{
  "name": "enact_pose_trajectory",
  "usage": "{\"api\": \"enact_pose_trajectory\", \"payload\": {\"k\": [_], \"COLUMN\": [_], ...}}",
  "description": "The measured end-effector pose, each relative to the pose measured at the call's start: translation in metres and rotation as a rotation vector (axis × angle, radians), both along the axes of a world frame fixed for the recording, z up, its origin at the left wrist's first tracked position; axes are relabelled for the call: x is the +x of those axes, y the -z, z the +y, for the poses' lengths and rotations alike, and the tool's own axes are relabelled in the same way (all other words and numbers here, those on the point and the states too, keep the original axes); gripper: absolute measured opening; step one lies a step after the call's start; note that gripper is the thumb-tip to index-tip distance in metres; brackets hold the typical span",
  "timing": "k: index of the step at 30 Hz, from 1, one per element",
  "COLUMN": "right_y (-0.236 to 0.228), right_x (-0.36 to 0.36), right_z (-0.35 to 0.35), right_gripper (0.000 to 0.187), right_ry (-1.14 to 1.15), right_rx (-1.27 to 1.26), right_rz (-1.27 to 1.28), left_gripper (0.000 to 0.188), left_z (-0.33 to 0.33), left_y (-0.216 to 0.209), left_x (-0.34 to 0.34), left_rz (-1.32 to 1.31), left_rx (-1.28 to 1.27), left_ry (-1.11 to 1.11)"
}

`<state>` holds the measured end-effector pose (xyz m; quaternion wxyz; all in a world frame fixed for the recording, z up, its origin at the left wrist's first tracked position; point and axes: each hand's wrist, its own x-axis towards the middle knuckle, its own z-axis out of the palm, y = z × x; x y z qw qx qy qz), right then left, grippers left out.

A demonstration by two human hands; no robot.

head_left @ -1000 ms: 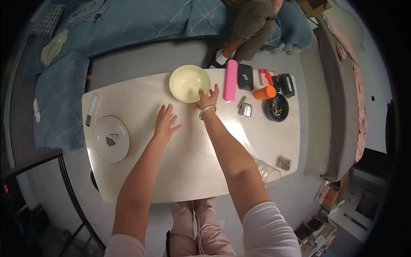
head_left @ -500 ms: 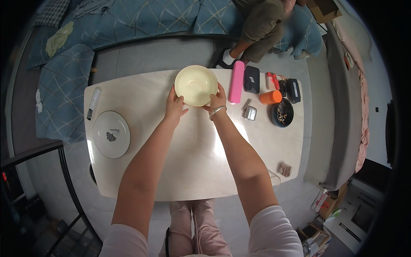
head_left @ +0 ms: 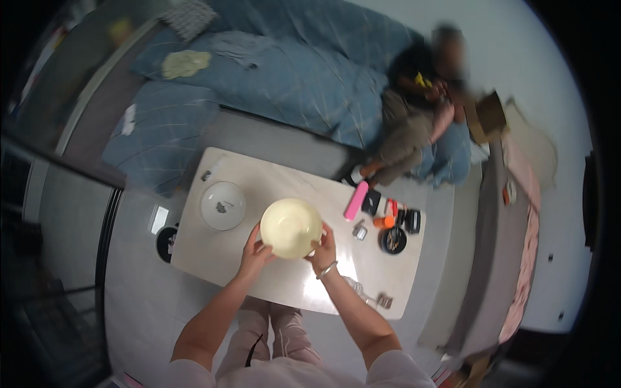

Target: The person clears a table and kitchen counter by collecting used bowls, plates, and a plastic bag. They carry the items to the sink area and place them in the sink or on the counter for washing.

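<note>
Both my hands hold a pale yellow bowl (head_left: pixel 291 227) up by its rim, with its hollow inside facing me. My left hand (head_left: pixel 257 251) grips the lower left side, thumb over the rim. On the lower right side, my right hand (head_left: pixel 322 249) does the same, and a silver bracelet (head_left: pixel 326 269) circles that wrist. The bowl looks bare inside. Behind it lies the light table top (head_left: pixel 284 291). A white plate (head_left: pixel 223 205) with a dark leaf print lies on the table to the left of the bowl.
On the table's right are a pink case (head_left: pixel 356 201), a black case (head_left: pixel 370 202), an orange jar (head_left: pixel 384 222), a small silver object (head_left: pixel 359 230) and a dark bowl (head_left: pixel 393 240) with bits in it. A person (head_left: pixel 414 116) sits on the blue-covered sofa (head_left: pixel 310 90).
My view has tilted up and turned, so the table looks smaller and more of the sofa and seated person shows. The bowl, still in both hands, now appears nearer to me.
</note>
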<state>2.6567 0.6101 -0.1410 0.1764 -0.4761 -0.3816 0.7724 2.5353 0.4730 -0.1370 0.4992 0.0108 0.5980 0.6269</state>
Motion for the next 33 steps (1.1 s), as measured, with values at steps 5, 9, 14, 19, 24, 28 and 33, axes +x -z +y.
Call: {"api": "enact_pose_trajectory", "payload": {"k": [5, 9, 14, 19, 24, 28, 33], "right_y": [-0.079, -0.113, -0.137, -0.153, -0.171, -0.171, -0.157], "right_x": [-0.038, -0.087, -0.163, -0.216, -0.268, -0.331, -0.446], "right_z": [-0.099, -0.202, -0.362, -0.534, -0.661, -0.740, -0.807], "right_gripper": [0.060, 0.057, 0.057, 0.053, 0.062, 0.065, 0.065], "right_ry": [-0.436, -0.786, -1.018, -1.204, -1.346, -1.435, -1.514], "right_rx": [-0.030, 0.030, -0.031, -0.037, 0.162, 0.168, 0.078], "right_rz": [0.122, 0.122, 0.213, 0.305, 0.357, 0.407, 0.368], "left_gripper": [0.069, 0.069, 0.069, 0.070, 0.073, 0.081, 0.103], "left_z": [-0.143, -0.255, -0.411, -0.571, -0.690, -0.753, -0.824], "left_y": [-0.092, -0.138, -0.157, -0.168, -0.156, -0.156, -0.146], "left_x": [0.017, 0.022, 0.010, -0.009, -0.060, -0.113, -0.213], "left_rz": [-0.053, -0.067, 0.016, 0.163, 0.562, 0.703, 0.822], "left_rx": [-0.003, 0.013, 0.084, 0.060, -0.257, -0.441, -0.568], "left_ry": [-0.360, -0.662, -0.962, -1.098, -1.111, -1.115, -0.975]}}
